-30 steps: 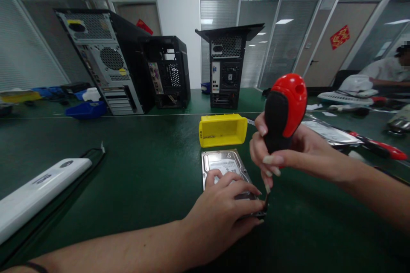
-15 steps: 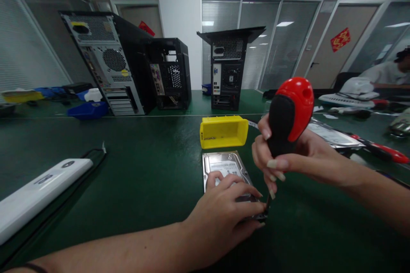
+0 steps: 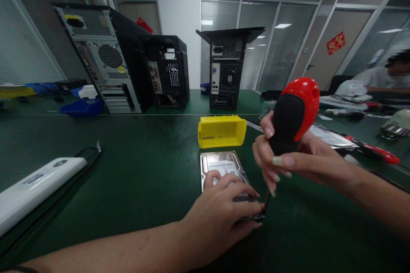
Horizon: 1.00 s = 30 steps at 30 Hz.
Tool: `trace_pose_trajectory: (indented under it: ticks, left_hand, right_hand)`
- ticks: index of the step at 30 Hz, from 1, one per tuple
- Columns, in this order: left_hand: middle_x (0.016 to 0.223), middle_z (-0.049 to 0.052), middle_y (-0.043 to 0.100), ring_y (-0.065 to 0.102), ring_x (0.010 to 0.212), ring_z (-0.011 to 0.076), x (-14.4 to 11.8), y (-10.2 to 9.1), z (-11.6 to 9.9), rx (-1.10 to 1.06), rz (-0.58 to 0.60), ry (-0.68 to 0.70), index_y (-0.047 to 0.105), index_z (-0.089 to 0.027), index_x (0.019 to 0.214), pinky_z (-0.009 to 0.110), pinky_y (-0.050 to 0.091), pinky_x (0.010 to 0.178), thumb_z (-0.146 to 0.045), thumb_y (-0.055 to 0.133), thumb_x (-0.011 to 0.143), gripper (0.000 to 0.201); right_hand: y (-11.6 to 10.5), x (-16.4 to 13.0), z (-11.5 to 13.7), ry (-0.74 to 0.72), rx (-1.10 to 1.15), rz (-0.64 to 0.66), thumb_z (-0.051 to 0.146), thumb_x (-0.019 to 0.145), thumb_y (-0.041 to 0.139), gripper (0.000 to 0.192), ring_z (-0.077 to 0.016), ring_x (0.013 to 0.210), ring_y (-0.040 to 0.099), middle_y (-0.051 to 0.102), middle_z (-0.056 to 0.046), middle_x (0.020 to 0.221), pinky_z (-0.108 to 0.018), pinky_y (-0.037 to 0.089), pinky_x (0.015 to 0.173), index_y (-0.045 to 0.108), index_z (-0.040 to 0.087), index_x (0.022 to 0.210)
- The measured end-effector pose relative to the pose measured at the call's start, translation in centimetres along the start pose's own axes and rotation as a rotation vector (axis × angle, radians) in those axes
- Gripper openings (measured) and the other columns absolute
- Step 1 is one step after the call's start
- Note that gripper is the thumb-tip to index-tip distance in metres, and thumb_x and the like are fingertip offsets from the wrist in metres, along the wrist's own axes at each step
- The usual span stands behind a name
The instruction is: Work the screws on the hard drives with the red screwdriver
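My left hand (image 3: 221,211) presses flat on the hard drive (image 3: 222,166), just at 6 o'clock of the yellow bin (image 3: 221,131). My right hand (image 3: 290,160) is clamped around the screwdriver (image 3: 293,113), tip at the drive's 4 o'clock corner. Risk: the tilted shaft slips and jabs my left fingers (image 3: 246,198).

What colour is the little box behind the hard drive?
Yellow. The little box shows plainly in the head view, lying just behind the hard drive.
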State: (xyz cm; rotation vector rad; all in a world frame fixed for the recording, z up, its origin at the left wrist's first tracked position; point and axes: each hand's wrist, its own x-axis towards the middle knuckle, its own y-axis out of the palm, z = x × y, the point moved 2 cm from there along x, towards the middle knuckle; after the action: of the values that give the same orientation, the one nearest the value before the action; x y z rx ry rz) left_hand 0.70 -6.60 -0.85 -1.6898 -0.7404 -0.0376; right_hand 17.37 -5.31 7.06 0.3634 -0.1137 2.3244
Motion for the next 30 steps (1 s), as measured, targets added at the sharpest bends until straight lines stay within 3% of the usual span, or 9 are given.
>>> trace_pose_trajectory:
  ticks: [6,13,20,30]
  left_hand:
    - [0.113,-0.004,0.059,0.049,0.106,0.0164,0.0,0.0,-0.1,0.026,0.007,-0.006,0.057,-0.032,0.112,0.035,0.024,0.083,-0.032,0.055,0.089,0.022]
    - [0.113,-0.006,0.059,0.049,0.106,0.0157,-0.1,0.1,0.0,0.019,-0.024,0.0,0.057,-0.032,0.111,0.035,0.023,0.084,-0.034,0.055,0.089,0.022]
    - [0.114,-0.003,0.06,0.048,0.107,0.0177,0.0,-0.1,-0.2,0.049,0.003,0.007,0.057,-0.032,0.112,0.036,0.025,0.085,-0.034,0.052,0.091,0.022]
    - [0.113,-0.001,0.06,0.049,0.105,0.0187,0.0,0.0,-0.1,0.013,0.016,-0.001,0.057,-0.031,0.112,0.037,0.024,0.085,-0.034,0.048,0.092,0.021]
  right_hand:
    - [1.3,-0.1,0.3,-0.034,0.037,0.059,0.059,0.082,0.047,0.043,-0.0128,0.061,0.04,0.043,0.002,0.071,-0.032,0.048,0.062,0.038,0.027,0.109]
    - [1.3,0.4,0.1,-0.081,0.059,0.036,0.054,0.089,0.038,0.034,-0.0128,0.059,0.042,0.044,0.003,0.067,-0.029,0.046,0.06,0.039,0.026,0.108]
    - [1.1,0.6,-0.2,-0.101,0.031,-0.019,0.06,0.087,0.032,0.039,-0.0114,0.051,0.037,0.042,0.005,0.06,-0.029,0.048,0.055,0.038,0.026,0.106]
    - [1.2,0.6,-0.1,-0.109,0.055,-0.005,0.055,0.088,0.04,0.032,-0.0118,0.052,0.04,0.042,0.006,0.059,-0.028,0.048,0.056,0.039,0.027,0.103]
